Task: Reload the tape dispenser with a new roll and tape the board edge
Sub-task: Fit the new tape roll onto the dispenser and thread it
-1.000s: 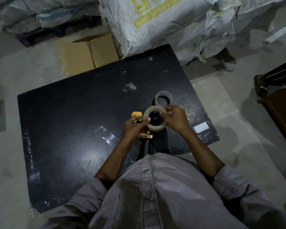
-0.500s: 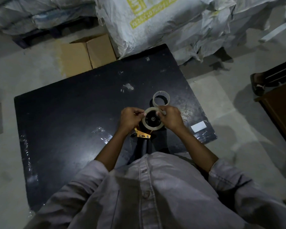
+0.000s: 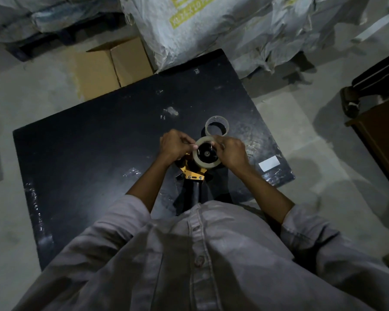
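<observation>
Clear new tape roll (image 3: 206, 155) sits on my yellow dispenser (image 3: 190, 173) over the black board (image 3: 94, 144), both hands (image 3: 174, 145) (image 3: 231, 151) pinching it; the edge taping is not started.

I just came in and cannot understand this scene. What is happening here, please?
A person is loading a tape dispenser over a black board on the floor. A roll of tape already sits on the dispenser's wheel. The left hand and the right hand pinch at the roll from either side, apparently working on the loose tape end. An empty core stands on the board just beyond. No fresh tape is being laid along the board edge yet.
</observation>
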Action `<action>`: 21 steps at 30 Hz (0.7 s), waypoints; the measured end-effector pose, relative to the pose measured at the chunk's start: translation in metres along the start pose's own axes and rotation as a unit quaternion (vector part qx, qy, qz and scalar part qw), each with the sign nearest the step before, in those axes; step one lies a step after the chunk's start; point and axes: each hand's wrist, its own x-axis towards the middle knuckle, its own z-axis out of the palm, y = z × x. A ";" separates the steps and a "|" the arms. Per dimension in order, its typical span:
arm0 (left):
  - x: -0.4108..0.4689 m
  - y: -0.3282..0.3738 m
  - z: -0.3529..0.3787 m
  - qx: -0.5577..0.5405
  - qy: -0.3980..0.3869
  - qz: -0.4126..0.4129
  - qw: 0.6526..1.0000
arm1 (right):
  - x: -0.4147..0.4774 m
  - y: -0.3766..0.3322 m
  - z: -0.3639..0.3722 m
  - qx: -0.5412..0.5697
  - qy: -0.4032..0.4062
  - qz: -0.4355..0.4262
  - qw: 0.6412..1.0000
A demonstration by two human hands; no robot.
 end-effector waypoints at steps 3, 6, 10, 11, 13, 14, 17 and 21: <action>0.007 0.002 0.004 0.028 0.006 -0.008 1.000 | -0.003 -0.001 0.009 -0.030 0.018 -0.008 0.999; 0.005 0.015 0.002 0.108 -0.010 0.021 0.994 | -0.005 0.000 0.017 -0.039 0.021 -0.028 0.999; 0.007 0.025 -0.004 0.226 -0.074 0.070 0.969 | -0.001 0.001 0.024 -0.067 -0.015 -0.049 0.996; 0.010 0.021 -0.005 0.232 -0.087 0.070 0.966 | -0.001 0.001 0.025 -0.078 -0.021 -0.053 0.995; 0.014 0.012 -0.006 0.238 -0.095 0.068 0.964 | 0.000 -0.001 0.026 -0.093 -0.028 -0.059 0.993; 0.014 0.011 -0.007 0.239 -0.097 0.071 0.963 | 0.000 -0.003 0.026 -0.101 -0.031 -0.060 0.993; 0.013 0.013 -0.008 0.268 -0.104 0.077 0.955 | 0.002 -0.009 0.022 -0.126 -0.042 -0.051 0.990; 0.003 0.003 -0.012 0.275 -0.100 0.086 0.952 | 0.004 -0.023 0.021 -0.181 -0.081 -0.062 0.978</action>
